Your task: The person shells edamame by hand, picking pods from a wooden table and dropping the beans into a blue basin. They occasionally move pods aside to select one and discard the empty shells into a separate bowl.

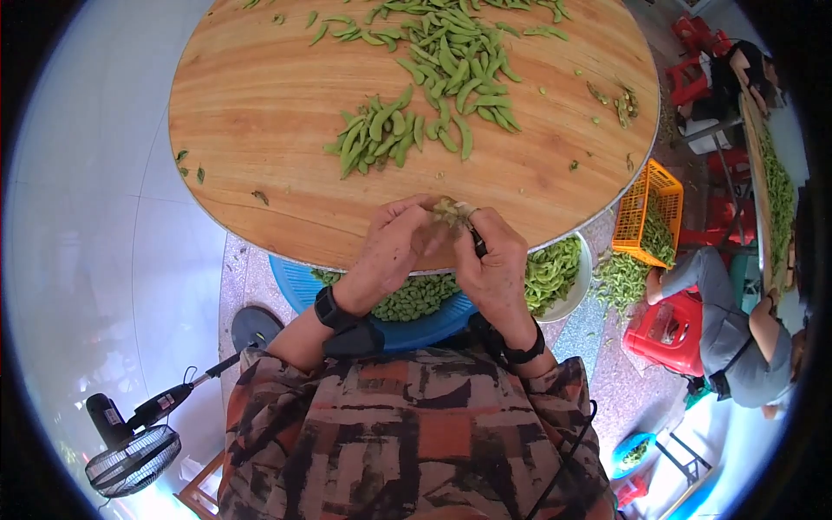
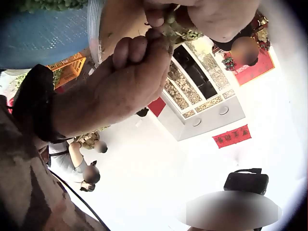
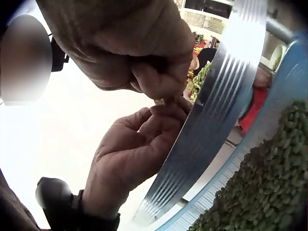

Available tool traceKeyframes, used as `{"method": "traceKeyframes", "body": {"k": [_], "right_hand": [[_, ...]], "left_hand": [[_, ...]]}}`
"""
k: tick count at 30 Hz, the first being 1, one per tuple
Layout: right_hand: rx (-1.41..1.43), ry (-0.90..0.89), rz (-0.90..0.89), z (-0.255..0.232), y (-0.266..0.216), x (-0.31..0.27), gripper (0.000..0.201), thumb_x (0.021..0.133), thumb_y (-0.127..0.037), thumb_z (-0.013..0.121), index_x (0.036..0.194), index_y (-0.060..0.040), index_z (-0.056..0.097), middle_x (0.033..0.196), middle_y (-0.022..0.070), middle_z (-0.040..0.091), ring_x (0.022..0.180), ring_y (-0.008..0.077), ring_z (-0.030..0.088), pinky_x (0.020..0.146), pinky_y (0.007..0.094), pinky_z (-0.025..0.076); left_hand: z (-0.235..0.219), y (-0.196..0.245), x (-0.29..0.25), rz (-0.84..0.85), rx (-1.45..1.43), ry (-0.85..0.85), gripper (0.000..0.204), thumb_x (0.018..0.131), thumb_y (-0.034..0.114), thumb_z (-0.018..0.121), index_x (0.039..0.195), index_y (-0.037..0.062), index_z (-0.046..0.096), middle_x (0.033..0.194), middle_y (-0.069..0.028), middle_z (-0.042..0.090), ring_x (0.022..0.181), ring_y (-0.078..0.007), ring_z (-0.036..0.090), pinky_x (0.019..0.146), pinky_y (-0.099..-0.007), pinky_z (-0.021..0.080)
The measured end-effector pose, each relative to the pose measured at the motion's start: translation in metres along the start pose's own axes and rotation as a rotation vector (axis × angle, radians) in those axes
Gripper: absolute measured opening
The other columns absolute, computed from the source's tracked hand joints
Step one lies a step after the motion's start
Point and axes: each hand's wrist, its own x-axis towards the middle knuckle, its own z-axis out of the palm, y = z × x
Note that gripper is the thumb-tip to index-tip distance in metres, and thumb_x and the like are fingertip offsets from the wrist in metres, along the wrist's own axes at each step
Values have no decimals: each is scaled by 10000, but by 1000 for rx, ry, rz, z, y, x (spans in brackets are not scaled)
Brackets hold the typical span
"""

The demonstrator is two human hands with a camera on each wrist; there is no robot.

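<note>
A yellowish-green edamame pod (image 1: 447, 209), partly covered by fingers, is pinched between both hands just above the near edge of the round wooden table (image 1: 260, 156). My left hand (image 1: 392, 247) grips it from the left with curled fingers. From the other side the right hand (image 1: 496, 270) pinches it with thumb and fingertips, and a small black thing (image 1: 478, 243) shows at that hand's fingers. In the right wrist view the two hands meet fingertip to fingertip, hiding most of the pod. Ahead of them lies a small heap of green edamame pods (image 1: 377, 132).
A larger spread of pods (image 1: 455, 56) covers the table's far middle. Below the table edge stand a blue basin (image 1: 295, 286) of shelled beans (image 1: 416, 299) and a pale bowl (image 1: 582, 277) of pods. An orange crate (image 1: 637, 208) is at right; a fan (image 1: 134, 459) at lower left.
</note>
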Motion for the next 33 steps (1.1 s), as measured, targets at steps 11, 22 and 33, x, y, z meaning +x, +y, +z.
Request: {"method": "traceKeyframes", "body": {"k": [11,22,33], "right_hand": [[352,-91,328,-23,11,-4,87,895,-14,575,944,27,634,695,35,517,639,61,459,553,242,382],[-389,-443,243,-165,25,-29,271,823,1,583,1082,20,657,748,172,670,683,286,687,647,355,523],[-251,-266,162,-127,33,-18,201,855,-20,610,1044,28,658,835,203,671,776,356,674,692,371,519]], "left_hand": [[-7,4,-8,-34,-98,-93,355,958,78,488,1251,-111,556,1119,-154,659,877,-167,638,748,-253,514],[-14,64,-10,301,1434,-332,220,859,118,665,1034,-14,654,974,-129,671,875,-272,649,768,-351,534],[-5,61,72,750,2086,184,181,770,84,682,920,-1,629,993,-164,552,1021,-357,532,892,-437,462]]}}
